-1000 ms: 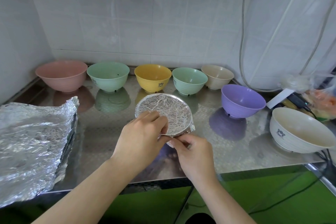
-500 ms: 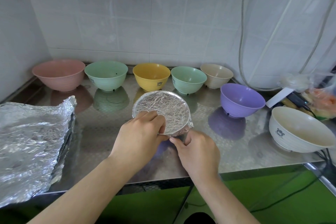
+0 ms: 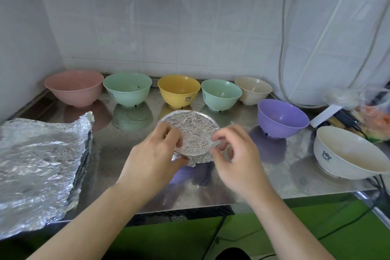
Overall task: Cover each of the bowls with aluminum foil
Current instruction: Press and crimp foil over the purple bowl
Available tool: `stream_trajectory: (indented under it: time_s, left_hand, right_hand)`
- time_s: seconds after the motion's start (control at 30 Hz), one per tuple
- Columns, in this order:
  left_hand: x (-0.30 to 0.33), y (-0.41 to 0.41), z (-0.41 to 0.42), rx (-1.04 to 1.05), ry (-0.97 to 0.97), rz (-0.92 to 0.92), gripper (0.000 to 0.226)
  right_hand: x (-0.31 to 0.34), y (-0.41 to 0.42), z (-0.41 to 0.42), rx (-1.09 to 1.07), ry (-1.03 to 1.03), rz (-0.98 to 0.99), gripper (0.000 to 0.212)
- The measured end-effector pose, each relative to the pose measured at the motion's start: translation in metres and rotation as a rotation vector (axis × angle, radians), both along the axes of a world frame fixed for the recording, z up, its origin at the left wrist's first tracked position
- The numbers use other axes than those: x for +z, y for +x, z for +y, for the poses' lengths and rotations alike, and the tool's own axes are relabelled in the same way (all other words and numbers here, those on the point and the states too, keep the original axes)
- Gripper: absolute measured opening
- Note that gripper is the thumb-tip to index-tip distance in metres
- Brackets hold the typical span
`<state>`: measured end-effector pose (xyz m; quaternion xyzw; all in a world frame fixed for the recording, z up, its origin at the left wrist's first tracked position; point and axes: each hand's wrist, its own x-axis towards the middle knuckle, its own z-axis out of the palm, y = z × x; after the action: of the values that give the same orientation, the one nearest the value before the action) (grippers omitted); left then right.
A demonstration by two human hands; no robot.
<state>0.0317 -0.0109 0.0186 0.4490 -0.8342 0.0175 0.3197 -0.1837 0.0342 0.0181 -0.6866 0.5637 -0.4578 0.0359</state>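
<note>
A steel bench [image 3: 263, 177] carries a crumpled stack of aluminium foil sheets [image 3: 35, 164] at its left and seven uncovered plastic bowls along the back and right. At its centre sits the foil-wrapped bowl [image 3: 191, 135]. The left hand [image 3: 154, 154] keeps its grip curled on the near rim, fingers pressing foil down; the right hand [image 3: 234, 154], pinching the foil edge a moment ago, has let go and hovers just beside, fingers loosely spread. This bowl's cover looks nearly finished.

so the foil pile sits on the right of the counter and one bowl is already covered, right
Not quite: the head view shows the foil pile on the left of the counter, not the right. One bowl is indeed covered.
</note>
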Motion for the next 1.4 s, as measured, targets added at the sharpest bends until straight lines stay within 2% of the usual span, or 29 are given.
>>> stream_trajectory:
  time_s: [0.2,0.47,0.57,0.67,0.87,0.97,1.07,1.23,1.4]
  left_hand:
    - [-0.020,-0.001,0.005,0.069,0.105,0.226,0.062]
    - [-0.022,-0.003,0.009,0.068,0.120,0.243,0.053]
    - [-0.019,-0.001,0.011,0.085,0.217,0.384,0.054]
    - [-0.015,-0.003,0.010,0.075,0.334,0.507,0.054]
    - [-0.015,-0.007,0.011,0.053,0.390,0.491,0.046]
    - [-0.011,-0.006,0.014,0.062,0.385,0.449,0.036]
    - [-0.006,-0.008,0.017,0.049,0.405,0.441,0.024]
    - [-0.004,-0.014,0.020,0.002,0.428,0.391,0.025]
    - [-0.004,-0.014,0.019,-0.017,0.362,0.301,0.020]
  right_hand:
    - [0.000,0.004,-0.005,0.085,0.006,-0.026,0.022]
    - [0.002,0.008,-0.005,0.114,0.055,-0.060,0.020]
    - [0.001,0.004,-0.007,0.041,0.045,-0.184,0.027]
    - [-0.001,0.001,-0.011,0.018,0.076,-0.156,0.031]
    - [-0.007,-0.001,-0.010,0.029,0.077,-0.128,0.030]
    - [-0.013,-0.003,-0.006,-0.059,0.089,-0.210,0.033]
    - [-0.018,0.002,-0.001,-0.080,0.152,-0.284,0.025]
    - [-0.021,0.012,0.002,-0.098,0.170,-0.298,0.022]
    - [-0.021,0.015,0.001,-0.152,0.159,-0.273,0.019]
